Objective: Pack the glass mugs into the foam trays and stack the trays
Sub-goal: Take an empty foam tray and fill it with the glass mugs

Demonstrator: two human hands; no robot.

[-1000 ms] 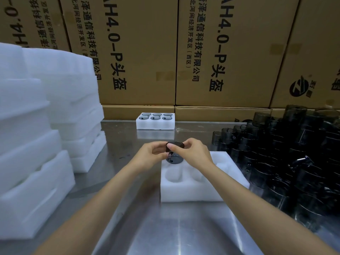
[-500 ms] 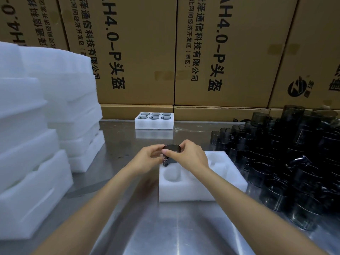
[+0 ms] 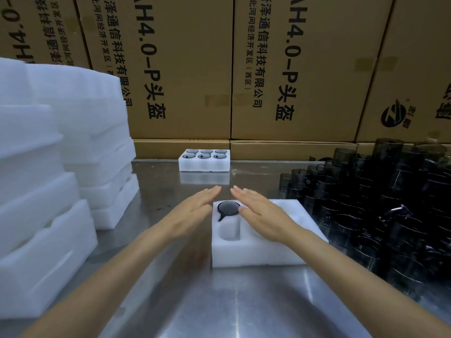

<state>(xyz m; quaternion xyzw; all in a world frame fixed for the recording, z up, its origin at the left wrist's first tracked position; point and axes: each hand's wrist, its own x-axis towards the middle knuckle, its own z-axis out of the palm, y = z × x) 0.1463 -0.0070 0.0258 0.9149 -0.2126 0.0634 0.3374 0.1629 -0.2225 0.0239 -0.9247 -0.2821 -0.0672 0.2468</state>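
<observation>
Your left hand (image 3: 192,211) and right hand (image 3: 263,215) are now flat, fingers straight, gripping nothing; a second ago both pinched the glass mug (image 3: 228,208). It now sits in the far-left pocket of the foam tray (image 3: 256,252) (remaining visible pockets unfilled). Loose mugs (image 3: 380,215) lie right of that tray.

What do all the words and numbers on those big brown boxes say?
"4.0-P头盔": left-centre cardboard box, large black print running sideways.
"4.0-P头盔": right-centre cardboard box, the same print.
"通信科技有限公司": smaller line on both of those boxes.
"(西区)": right-centre box, small print.
Round black logo: far-right box; the characters beside it are cut off.
Far-left box: print cut off and blurred, unreadable.
</observation>
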